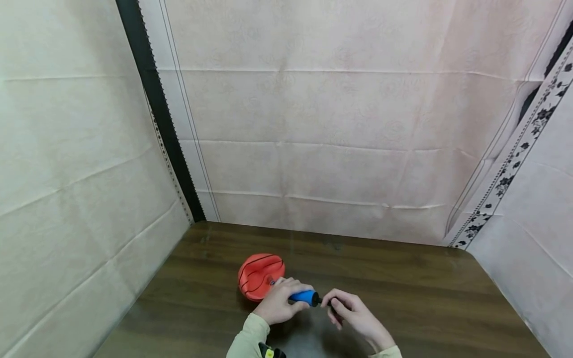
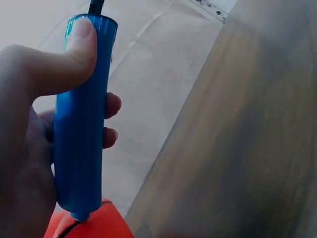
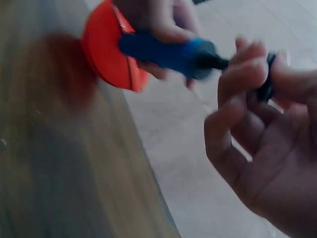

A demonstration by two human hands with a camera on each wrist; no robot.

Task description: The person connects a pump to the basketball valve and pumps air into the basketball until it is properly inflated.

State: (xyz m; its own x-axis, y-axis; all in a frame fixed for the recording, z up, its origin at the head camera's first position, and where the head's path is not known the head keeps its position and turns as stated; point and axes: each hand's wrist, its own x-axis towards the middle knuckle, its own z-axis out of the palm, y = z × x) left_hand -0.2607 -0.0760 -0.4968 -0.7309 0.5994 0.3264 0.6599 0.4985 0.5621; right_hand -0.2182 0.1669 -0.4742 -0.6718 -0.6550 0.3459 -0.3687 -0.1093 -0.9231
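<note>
A small blue hand pump (image 2: pixel 81 129) has its tip in an orange-red ball (image 1: pixel 255 286) with black lines. Dented and partly sunken, the ball is held off the table at the pump's end. My left hand (image 1: pixel 282 301) grips the blue barrel, thumb along its side near the black-rod end. With thumb and fingers, my right hand (image 1: pixel 353 315) pinches the black handle (image 3: pixel 267 79) of the pump. Between barrel and handle a short length of black rod shows. Part of the handle is hidden by the right fingers.
Beneath the hands lies a brown wood-grain table (image 1: pixel 403 278). Pale cloth walls (image 1: pixel 335 124) rise at its back, left and right sides. A black strip (image 1: pixel 161 109) runs down the back left corner, and a floral border (image 1: pixel 506 179) down the right one.
</note>
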